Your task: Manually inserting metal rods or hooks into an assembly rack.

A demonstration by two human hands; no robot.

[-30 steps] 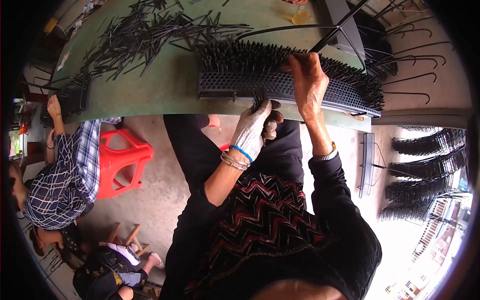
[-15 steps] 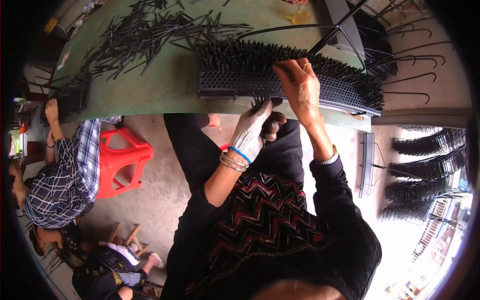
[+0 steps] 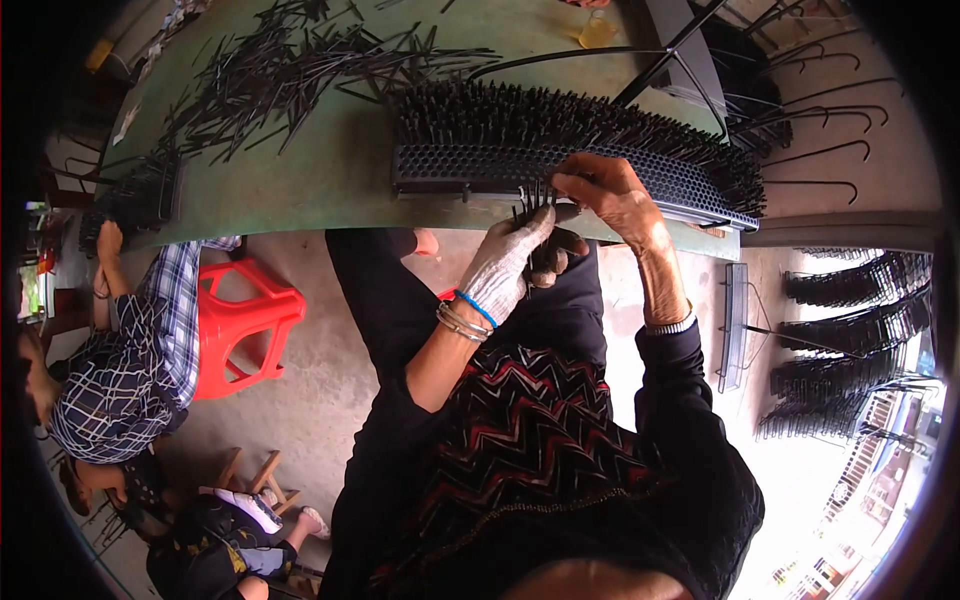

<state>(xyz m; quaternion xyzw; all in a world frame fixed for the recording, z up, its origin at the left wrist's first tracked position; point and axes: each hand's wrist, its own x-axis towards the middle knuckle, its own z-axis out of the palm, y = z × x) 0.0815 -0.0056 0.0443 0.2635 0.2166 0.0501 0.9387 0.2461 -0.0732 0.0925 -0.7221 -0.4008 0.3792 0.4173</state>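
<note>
Right hand (image 3: 610, 200) lower, seemingly pinching pins (image 3: 533, 198).

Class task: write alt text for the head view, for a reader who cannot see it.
A person's gloved left hand holds a bunch of black pins while the bare right hand works at a long perforated black rack full of pins on a green table. Another person sits beside a red stool.

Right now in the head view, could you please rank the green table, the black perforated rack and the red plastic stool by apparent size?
1. green table
2. black perforated rack
3. red plastic stool; it sits farther off, so its true size is unsure.
</note>
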